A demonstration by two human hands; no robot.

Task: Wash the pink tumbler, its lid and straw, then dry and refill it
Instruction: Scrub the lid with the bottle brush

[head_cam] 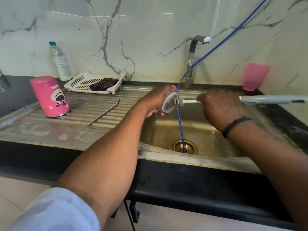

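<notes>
We scrub the lid over the sink.

Above the sink (208,161), our left hand (156,101) grips the lid (168,102) on edge; our right hand (220,107) is closed round the brush (179,101), bristles touching the lid's face. A blue hose (180,124) hangs just behind the lid into the drain. Left of the sink lie the straw (104,112) and the upturned tumbler (50,96); behind those, a tray (73,84) holding a cloth (104,84), and a bottle (59,61). Behind the sink stands the tap (191,64), a pink cup (255,76) to its right.

Over the brass-toned steel sink (191,130), the left hand (156,102) holds the round translucent lid (168,102); the right hand (220,107) presses a grey bottle brush (179,101) against it. Left of the sink, the pink upturned tumbler (50,96) and bent metal straw (105,112) rest on the draining surface (50,129).
</notes>
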